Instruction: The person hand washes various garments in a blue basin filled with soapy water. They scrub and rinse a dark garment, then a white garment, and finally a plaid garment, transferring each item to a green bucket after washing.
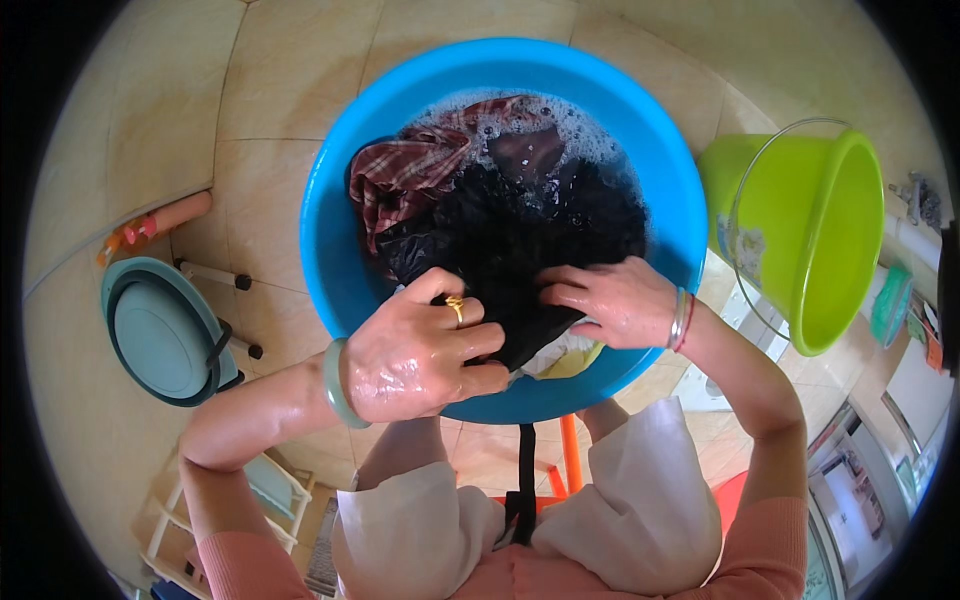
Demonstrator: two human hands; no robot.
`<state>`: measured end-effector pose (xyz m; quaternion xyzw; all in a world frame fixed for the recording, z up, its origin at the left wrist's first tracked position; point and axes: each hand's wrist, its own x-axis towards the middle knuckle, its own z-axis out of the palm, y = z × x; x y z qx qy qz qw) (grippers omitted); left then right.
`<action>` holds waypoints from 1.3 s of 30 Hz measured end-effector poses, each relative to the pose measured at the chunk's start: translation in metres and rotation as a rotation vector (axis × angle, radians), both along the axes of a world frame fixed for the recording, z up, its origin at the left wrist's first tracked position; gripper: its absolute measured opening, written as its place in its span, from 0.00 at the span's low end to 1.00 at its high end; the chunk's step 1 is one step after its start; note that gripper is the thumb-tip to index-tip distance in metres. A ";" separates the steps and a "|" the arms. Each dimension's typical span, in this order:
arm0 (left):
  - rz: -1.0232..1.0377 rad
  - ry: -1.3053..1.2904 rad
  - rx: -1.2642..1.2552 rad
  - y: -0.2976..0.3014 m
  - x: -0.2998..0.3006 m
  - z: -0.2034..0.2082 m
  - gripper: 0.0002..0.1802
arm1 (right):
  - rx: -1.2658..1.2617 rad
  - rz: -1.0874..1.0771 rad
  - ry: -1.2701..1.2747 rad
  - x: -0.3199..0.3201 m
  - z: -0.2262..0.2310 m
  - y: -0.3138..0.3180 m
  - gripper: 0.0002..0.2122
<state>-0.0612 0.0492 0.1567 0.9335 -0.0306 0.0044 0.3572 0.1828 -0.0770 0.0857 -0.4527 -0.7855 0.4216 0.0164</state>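
A large round blue basin (330,215) holds sudsy water and wet laundry. My left hand (425,350), wet and wearing a gold ring and a pale green bangle, is closed on a black garment (520,225) at the basin's near side. On the same cloth, my right hand (615,300) grips a fold with curled fingers, a silver bangle at the wrist. Beyond my left hand lies a dark red plaid cloth (410,170), partly in the foam. A white and pale yellow cloth (563,358) shows beneath the black one near the rim.
Right of the basin, a lime green bucket (770,200) with a wire handle lies tipped on its side. At left stand a folded grey-green basin (165,335) and a pink-orange bottle (180,213) by the wall. A wooden rack (170,520) is at lower left. Tiles (270,190) cover the floor.
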 end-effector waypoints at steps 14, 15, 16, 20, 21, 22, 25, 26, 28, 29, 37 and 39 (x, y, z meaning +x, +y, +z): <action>0.180 0.110 0.337 0.009 -0.014 0.029 0.13 | 0.540 0.231 -0.218 0.012 0.093 0.003 0.04; 0.172 0.113 0.287 0.016 -0.012 0.018 0.13 | 0.520 0.201 -0.286 0.020 0.078 0.010 0.05; 0.163 0.110 0.234 0.026 -0.008 0.004 0.12 | 0.521 0.168 -0.343 0.028 0.069 0.020 0.06; 0.087 0.098 0.261 0.048 0.016 -0.038 0.10 | 0.470 0.202 -0.539 0.038 0.049 0.034 0.04; 0.070 0.089 0.267 0.051 0.021 -0.048 0.10 | 0.454 0.237 -0.586 0.039 0.045 0.035 0.04; 0.076 0.085 0.278 0.054 0.026 -0.059 0.10 | 0.450 0.248 -0.565 0.040 0.039 0.034 0.03; 0.098 0.095 0.345 0.063 0.036 -0.084 0.11 | 0.480 0.311 -0.423 0.044 0.025 0.035 0.02; 0.096 0.090 0.347 0.067 0.036 -0.089 0.11 | 0.500 0.352 -0.324 0.045 0.022 0.035 0.02; 0.089 0.085 0.349 0.072 0.035 -0.094 0.11 | 0.490 0.369 -0.167 0.042 0.022 0.033 0.03; 0.090 0.102 0.356 0.072 0.033 -0.094 0.12 | 0.460 0.346 -0.111 0.036 0.027 0.029 0.03; 0.167 -0.038 0.400 0.073 0.013 -0.044 0.14 | 0.690 0.110 -0.430 0.049 0.077 0.019 0.07; 0.189 -0.064 0.350 0.073 0.011 -0.048 0.16 | 0.692 0.029 -0.425 0.046 0.081 0.016 0.09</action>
